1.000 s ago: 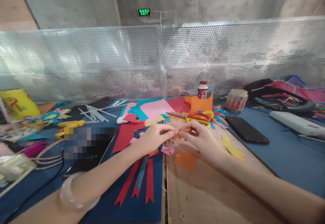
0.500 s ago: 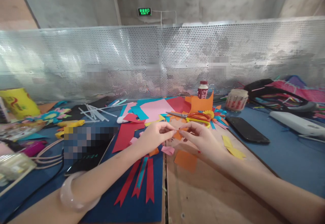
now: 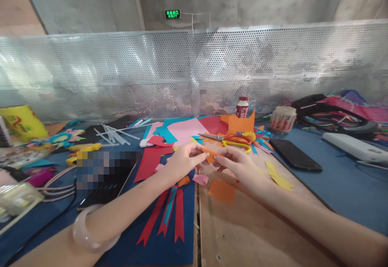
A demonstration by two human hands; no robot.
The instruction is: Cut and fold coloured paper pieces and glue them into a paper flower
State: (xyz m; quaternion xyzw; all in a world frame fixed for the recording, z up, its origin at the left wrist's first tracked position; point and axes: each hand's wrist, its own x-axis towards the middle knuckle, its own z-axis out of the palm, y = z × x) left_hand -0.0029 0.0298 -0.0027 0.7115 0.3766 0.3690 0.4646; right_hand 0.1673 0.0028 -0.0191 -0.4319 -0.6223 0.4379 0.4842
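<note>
Between my two hands is a small orange piece of paper (image 3: 211,155), held up over the table's middle. My left hand (image 3: 189,158) pinches its left side with thumb and fingers. On the other side my right hand (image 3: 233,161) is closed on the right edge. Below them lie a curled pink paper strip (image 3: 201,179), a small orange folded piece (image 3: 183,181) and a flat orange paper square (image 3: 222,191). Red ribbon-like strips (image 3: 179,218) with notched ends stretch toward me. Just beyond my right hand rest scissors (image 3: 235,139) with red and yellow handles.
Coloured paper sheets (image 3: 188,131) spread behind my hands. To the right are yellow paper pieces (image 3: 277,176), a black phone (image 3: 295,154), a jar (image 3: 282,119) and a small bottle (image 3: 242,107). On the left sit a yellow glue gun (image 3: 83,150) and white sticks (image 3: 113,133). A perforated metal screen (image 3: 151,73) stands behind.
The orange paper now shows more of its face, stretched between my fingertips. My hands have drawn slightly apart, the left moving a little left.
</note>
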